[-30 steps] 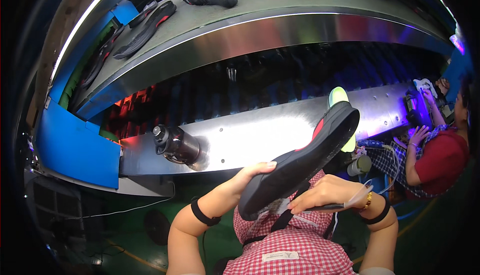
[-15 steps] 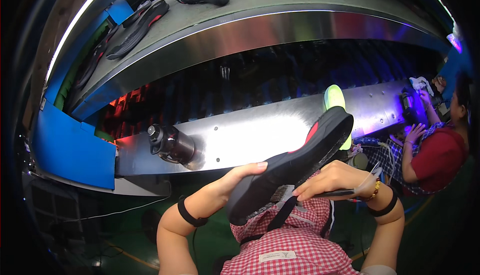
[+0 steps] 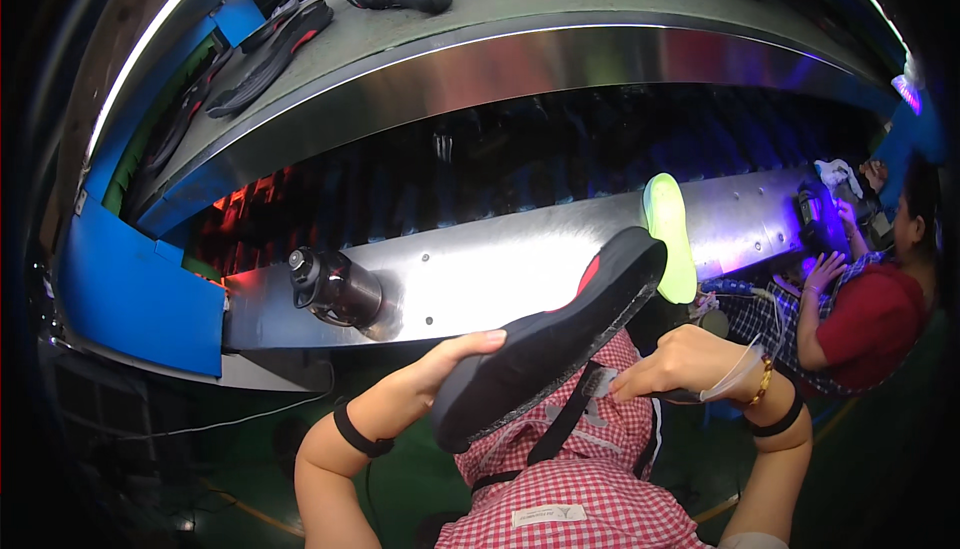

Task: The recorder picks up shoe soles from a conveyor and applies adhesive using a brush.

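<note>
Steel bench point(image 3: 500, 269) gleamed under a shelf point(image 3: 560, 9); left hand point(image 3: 450, 359) clasped the sole point(image 3: 550, 339), right hand point(image 3: 680, 359) pinched a brush point(image 3: 600, 381).

Shoe sole point(image 3: 550, 339) before metal ledge point(image 3: 480, 269)

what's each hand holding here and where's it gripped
Left hand holds the black shoe sole by its lower edge; right hand holds a small brush by its handle.

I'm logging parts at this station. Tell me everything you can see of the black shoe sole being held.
The shoe sole is black, looks rubbery, with a red patch near its upper end. It tilts up to the right above the checked apron. The left hand supports it from below; the right hand holds a brush against its underside.
</note>
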Demonstrator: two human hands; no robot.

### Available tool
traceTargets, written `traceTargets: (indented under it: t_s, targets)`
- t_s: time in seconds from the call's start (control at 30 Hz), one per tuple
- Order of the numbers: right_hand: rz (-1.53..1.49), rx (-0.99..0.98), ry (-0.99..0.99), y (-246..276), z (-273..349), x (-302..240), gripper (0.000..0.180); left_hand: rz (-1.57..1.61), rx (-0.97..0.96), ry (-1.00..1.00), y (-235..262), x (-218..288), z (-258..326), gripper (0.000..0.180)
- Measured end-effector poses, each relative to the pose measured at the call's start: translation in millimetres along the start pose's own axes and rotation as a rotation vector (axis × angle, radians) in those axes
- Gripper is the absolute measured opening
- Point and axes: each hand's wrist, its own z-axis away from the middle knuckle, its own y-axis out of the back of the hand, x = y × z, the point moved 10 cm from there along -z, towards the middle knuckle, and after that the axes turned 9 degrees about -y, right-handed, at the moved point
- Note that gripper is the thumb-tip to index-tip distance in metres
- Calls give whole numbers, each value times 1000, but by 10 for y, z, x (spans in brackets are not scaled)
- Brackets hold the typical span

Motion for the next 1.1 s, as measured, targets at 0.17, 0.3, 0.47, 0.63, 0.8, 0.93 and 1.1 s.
traceTargets:
  t_s: [0.17, 0.3, 0.47, 0.63, 0.8, 0.93, 1.1]
  targets:
    - [-138, 114, -66, 200, -25, 66, 23, 26, -17, -80, -37, 100, 98, 57]
    - [-89, 32, -94, 177, -28, 19, 22, -13, 22, -78, 68, 88, 93, 56]
    - [-481, 204, 111, 177, -210, -184, 26, 228, -35, -45, 84, 8, -17, 56]
    - [-325, 100, 57, 22, -276, -162, 23, 7, -13, -148, 132, 112, 40, 54]
    - [-277, 114, 106, 184, -173, -212, 27, 9, 54, -41, 147, 64, 107, 57]
    - [-8, -6, 15, 47, -216, -140, 32, -45, -53, -48, 9, 75, 84, 54]
    - [8, 106, 49, 256, -88, -157, 29, -68, 93, -23, 108, 44, 152, 55]
